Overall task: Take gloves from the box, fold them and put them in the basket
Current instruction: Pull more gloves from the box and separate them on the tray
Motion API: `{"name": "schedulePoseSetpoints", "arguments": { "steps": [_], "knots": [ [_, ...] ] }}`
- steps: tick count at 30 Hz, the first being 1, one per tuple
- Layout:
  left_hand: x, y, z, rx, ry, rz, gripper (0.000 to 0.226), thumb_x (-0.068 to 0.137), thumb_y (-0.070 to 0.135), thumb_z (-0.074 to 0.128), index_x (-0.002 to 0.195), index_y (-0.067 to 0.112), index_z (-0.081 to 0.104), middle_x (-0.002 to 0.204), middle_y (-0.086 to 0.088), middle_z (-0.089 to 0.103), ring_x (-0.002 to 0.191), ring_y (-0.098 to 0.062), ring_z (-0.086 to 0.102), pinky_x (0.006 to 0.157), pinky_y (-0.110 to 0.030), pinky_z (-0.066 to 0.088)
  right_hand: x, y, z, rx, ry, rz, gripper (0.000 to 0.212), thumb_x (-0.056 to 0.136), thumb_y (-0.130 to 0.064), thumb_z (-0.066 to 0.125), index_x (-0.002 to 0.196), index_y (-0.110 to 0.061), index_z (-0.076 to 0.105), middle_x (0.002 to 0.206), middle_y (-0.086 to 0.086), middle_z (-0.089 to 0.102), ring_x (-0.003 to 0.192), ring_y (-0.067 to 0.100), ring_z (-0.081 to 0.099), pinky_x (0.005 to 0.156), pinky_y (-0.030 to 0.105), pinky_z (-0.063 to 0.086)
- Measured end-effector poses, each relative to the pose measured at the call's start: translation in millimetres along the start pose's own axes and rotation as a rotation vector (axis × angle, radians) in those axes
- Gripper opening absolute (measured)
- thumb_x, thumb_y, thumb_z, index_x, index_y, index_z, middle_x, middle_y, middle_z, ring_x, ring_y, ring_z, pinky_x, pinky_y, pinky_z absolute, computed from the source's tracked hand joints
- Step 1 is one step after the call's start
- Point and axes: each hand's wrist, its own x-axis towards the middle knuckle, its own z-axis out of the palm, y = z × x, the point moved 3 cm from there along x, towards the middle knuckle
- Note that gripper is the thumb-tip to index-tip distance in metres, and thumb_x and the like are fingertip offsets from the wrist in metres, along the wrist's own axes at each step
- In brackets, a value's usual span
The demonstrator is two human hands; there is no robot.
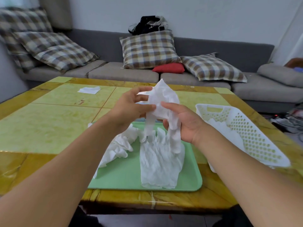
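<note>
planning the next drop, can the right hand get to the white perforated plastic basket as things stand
Probably yes: the right hand is beside the white perforated plastic basket, nothing between, though it holds a white glove.

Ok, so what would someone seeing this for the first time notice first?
Both hands, left hand and right hand, hold a crumpled white glove up above the green tray, where more white gloves lie. A white perforated basket sits to the right on the yellow-green table.
</note>
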Motion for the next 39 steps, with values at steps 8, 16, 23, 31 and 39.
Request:
{"name": "schedulePoseSetpoints", "arguments": {
  "steps": [8, 16, 23, 31, 39],
  "knots": [
    [9.2, 4.4, 4.5, -0.044, -0.091, -0.034, 0.068, 0.085, -0.016, 0.045, 0.133, 0.030, 0.060, 0.126, -0.001, 0.070, 0.109, -0.031, 0.064, 0.088, -0.043, 0.046, 3.1, -6.1, -30.5, -0.124, 0.056, -0.034, 0.021, 0.082, -0.026, 0.076, 0.101, -0.019, 0.070, 0.094, 0.002, 0.072, 0.090, 0.023, 0.064, 0.092, 0.041, 0.050],
    [8.9, 8.8, 15.9, -0.072, -0.088, -0.046, 0.070, 0.081, -0.017, 0.034, 0.131, 0.023, 0.062, 0.123, 0.003, 0.071, 0.107, -0.021, 0.067, 0.072, -0.027, 0.054, -10.0, -29.3, -23.1, -0.407, 0.080, -0.318, 0.021, 0.089, -0.022, 0.074, 0.107, -0.013, 0.069, 0.104, 0.007, 0.074, 0.092, 0.023, 0.069, 0.090, 0.040, 0.055],
    [1.1, 13.0, 19.6, -0.086, -0.112, -0.029, 0.069, 0.080, -0.019, 0.034, 0.128, 0.020, 0.063, 0.123, 0.002, 0.071, 0.106, -0.019, 0.069, 0.081, -0.028, 0.056, -9.6, -26.6, -16.1, -0.551, 0.265, -0.390, 0.022, 0.100, -0.015, 0.054, 0.097, -0.007, 0.074, 0.092, 0.010, 0.075, 0.081, 0.026, 0.068, 0.069, 0.038, 0.057],
    [-3.0, 11.0, 3.4, -0.128, -0.037, -0.061, 0.070, 0.079, -0.019, 0.036, 0.128, 0.020, 0.066, 0.132, 0.004, 0.067, 0.121, -0.019, 0.064, 0.098, -0.037, 0.054, -10.0, -24.5, -21.3, -0.013, 0.095, -0.111, 0.036, 0.099, -0.033, 0.042, 0.118, -0.009, 0.062, 0.110, 0.014, 0.062, 0.095, 0.032, 0.058, 0.074, 0.038, 0.054],
    [-5.3, 2.8, 6.0, -0.112, -0.058, -0.174, 0.052, 0.082, 0.018, 0.069, 0.132, 0.028, 0.060, 0.129, -0.007, 0.066, 0.108, -0.024, 0.066, 0.084, -0.038, 0.054, -16.1, -26.3, -11.9, -0.194, 0.057, -0.166, 0.036, 0.095, -0.016, 0.066, 0.125, 0.003, 0.065, 0.128, 0.024, 0.066, 0.111, 0.034, 0.066, 0.098, 0.044, 0.054]
  ]
}}
